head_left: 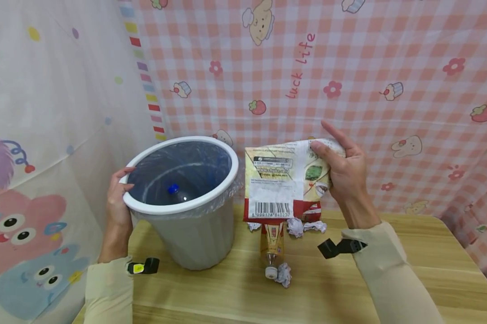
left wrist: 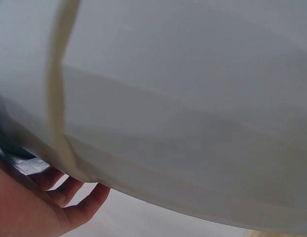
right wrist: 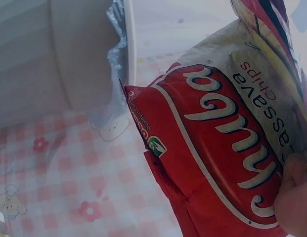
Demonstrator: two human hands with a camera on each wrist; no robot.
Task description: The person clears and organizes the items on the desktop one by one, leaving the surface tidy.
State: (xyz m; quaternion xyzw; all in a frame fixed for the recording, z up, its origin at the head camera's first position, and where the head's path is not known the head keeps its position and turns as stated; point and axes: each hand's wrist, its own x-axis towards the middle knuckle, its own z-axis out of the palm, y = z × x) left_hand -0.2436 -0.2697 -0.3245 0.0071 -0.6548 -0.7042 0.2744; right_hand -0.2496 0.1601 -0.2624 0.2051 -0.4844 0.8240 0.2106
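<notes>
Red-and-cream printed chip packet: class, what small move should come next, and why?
Probably move the red-and-cream printed chip packet left, over the round grey bin: the right-hand grip holds it outside the bin's white rim, which the left-hand grip holds.

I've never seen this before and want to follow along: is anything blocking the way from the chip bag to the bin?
Nothing visible stands between the bag and the bin, though the right hand would probably have to bring it over the white rim. The bottle and crumpled papers lie lower, on the table.
</notes>
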